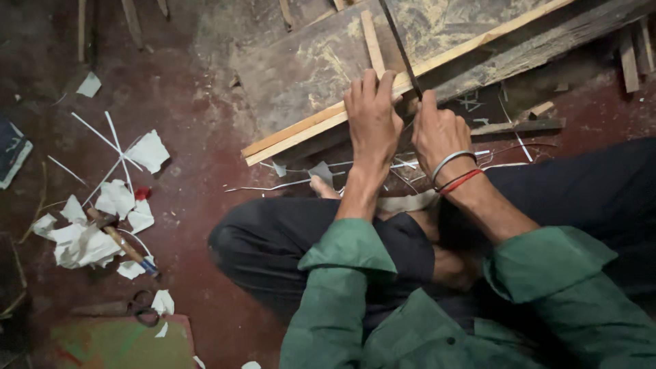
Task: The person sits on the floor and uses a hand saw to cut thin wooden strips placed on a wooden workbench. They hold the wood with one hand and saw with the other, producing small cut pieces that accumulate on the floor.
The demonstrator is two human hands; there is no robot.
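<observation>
I sit on a dark red floor with my legs folded. My left hand [372, 119] presses down on a long pale wooden strip [301, 131] that lies slantwise over a rough wooden board [307, 61]. My right hand [437, 130], with a metal bangle and red thread at the wrist, grips a thin dark blade [400, 44] that slants up and away across the strip. The two hands are close together. A short wooden stick [371, 41] lies on the board just above my left hand.
White paper scraps [113, 205] and thin white sticks [113, 147] litter the floor at the left. A wooden-handled tool [123, 244] lies among them, black scissors [140, 306] below it. Thin slivers [301, 181] lie by my bare foot [321, 186]. Wood offcuts [632, 48] sit at the top right.
</observation>
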